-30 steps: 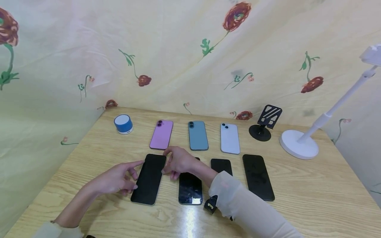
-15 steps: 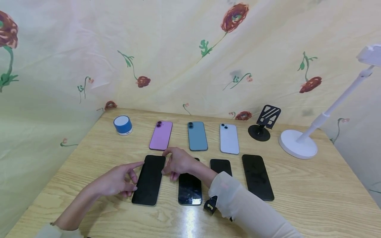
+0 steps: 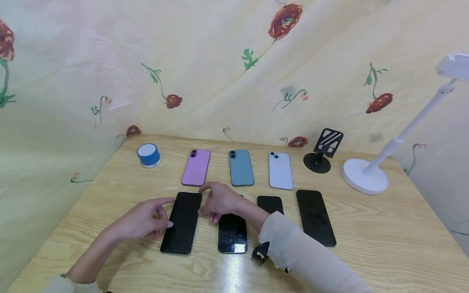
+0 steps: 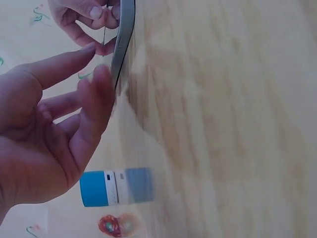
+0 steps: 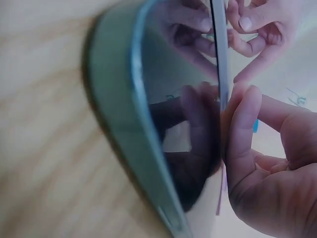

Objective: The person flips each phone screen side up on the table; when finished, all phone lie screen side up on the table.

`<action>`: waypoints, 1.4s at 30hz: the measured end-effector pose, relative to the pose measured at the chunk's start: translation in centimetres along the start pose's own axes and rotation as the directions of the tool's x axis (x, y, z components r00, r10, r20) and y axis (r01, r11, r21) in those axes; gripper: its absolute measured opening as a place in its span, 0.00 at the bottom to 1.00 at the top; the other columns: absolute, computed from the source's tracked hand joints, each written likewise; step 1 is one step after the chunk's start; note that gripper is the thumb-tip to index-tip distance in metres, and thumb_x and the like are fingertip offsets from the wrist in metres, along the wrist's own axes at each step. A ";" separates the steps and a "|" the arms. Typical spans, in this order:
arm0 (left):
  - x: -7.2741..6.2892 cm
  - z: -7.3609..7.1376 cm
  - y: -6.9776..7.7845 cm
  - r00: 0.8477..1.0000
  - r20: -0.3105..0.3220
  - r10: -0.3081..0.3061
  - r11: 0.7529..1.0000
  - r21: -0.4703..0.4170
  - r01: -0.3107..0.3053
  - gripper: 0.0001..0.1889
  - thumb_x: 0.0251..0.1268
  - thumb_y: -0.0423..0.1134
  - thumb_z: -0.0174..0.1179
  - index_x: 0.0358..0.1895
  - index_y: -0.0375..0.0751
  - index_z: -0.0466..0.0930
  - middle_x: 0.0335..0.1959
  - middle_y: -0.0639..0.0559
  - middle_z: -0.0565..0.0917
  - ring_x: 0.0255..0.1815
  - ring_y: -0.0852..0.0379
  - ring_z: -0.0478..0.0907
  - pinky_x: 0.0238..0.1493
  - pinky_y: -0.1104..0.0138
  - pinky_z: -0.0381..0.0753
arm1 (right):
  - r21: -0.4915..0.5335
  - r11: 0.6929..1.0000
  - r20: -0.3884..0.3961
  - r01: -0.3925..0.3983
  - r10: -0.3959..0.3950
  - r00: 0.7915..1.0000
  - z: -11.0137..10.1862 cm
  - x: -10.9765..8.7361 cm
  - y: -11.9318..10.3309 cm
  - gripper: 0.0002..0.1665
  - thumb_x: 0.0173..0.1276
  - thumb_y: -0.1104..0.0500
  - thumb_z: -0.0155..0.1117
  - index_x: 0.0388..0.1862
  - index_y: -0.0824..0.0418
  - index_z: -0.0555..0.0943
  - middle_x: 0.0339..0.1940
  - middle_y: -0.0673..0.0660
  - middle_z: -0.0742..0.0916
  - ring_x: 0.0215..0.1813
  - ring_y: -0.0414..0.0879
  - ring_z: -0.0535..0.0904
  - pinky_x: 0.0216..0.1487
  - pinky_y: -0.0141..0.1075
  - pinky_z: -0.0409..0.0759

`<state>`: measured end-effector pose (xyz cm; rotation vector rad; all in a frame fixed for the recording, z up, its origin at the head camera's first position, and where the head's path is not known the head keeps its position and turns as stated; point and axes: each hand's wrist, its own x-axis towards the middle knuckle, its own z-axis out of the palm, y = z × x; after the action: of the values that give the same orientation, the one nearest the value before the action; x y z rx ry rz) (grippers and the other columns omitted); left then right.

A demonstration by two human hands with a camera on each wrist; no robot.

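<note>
Your left hand (image 3: 143,219) is loosely spread, its index finger straight at the upper left edge of the black phone (image 3: 181,224) and its thumb lower along that side. Your right hand (image 3: 221,199) touches the opposite edge with bent index finger and thumb; whether they pinch, I cannot tell. The black phone lies on the table (image 3: 366,228), nearer you than the purple phone (image 3: 196,167) (a second dark phone (image 3: 232,240), partly hidden by your right arm, lies beside it).

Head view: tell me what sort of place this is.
Probably an indoor desk set against a wall or screen: a wooden table, phones in two rows, and a flower-patterned backdrop behind.
</note>
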<state>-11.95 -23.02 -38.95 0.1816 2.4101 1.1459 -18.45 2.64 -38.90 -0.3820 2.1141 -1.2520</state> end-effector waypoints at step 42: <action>18.2 12.9 18.7 0.981 0.112 0.157 0.972 0.161 -0.173 0.29 0.70 0.36 0.71 0.71 0.33 0.75 0.21 0.49 0.84 0.19 0.57 0.77 0.25 0.68 0.72 | -0.046 0.989 -0.403 -0.140 0.110 0.908 -23.3 -5.9 11.0 0.36 0.79 0.63 0.64 0.82 0.64 0.65 0.40 0.63 0.88 0.34 0.47 0.86 0.40 0.36 0.89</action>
<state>-23.51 3.62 -38.13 0.4908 2.4399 0.9749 -28.48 27.03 -38.23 -0.0134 2.4890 -1.2604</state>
